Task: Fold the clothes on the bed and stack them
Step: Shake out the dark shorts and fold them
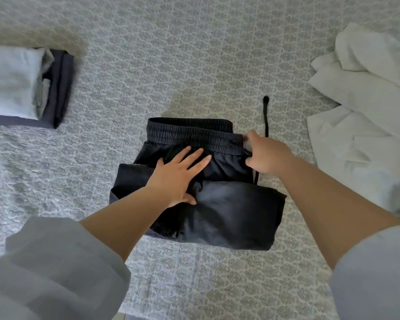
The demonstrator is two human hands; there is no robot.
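Observation:
Black pants (229, 211) lie partly folded in the middle of the bed, elastic waistband at the far side. My left hand (178, 176) presses flat on them just below the waistband, fingers straight. At the waistband's right end, my right hand (266, 155) has its fingers curled round the black drawstring (266, 116), whose loose end trails away onto the bed. A stack of folded clothes (23, 86), pale blue on top and dark navy below, sits at the far left.
A heap of unfolded white garments (365, 95) lies at the right edge. The bed has a grey patterned cover (171, 54), with open cover between the pants, the stack and the heap.

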